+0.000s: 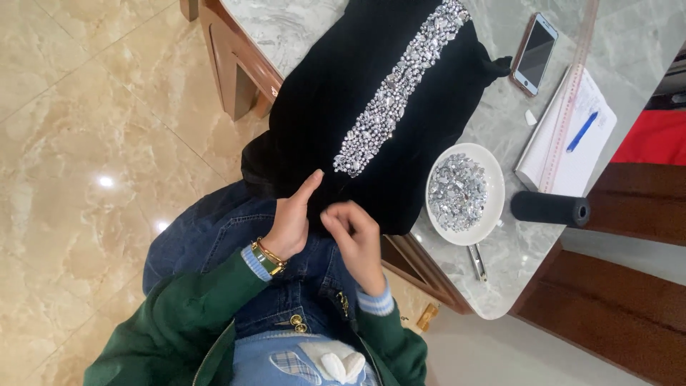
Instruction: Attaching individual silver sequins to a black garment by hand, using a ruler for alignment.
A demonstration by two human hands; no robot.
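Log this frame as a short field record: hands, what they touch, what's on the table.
left hand: on the near edge of the black fabric, thumb raised; gold bracelet on the wrist
right hand: fingers pinched at the same fabric edge; anything between them is too small to tell
fabric: black, draped off the marble table onto the lap, with a strip of silver stones
white bowl: full of loose silver stones
other items: phone, notepad with blue pen, black thread spool, tweezers
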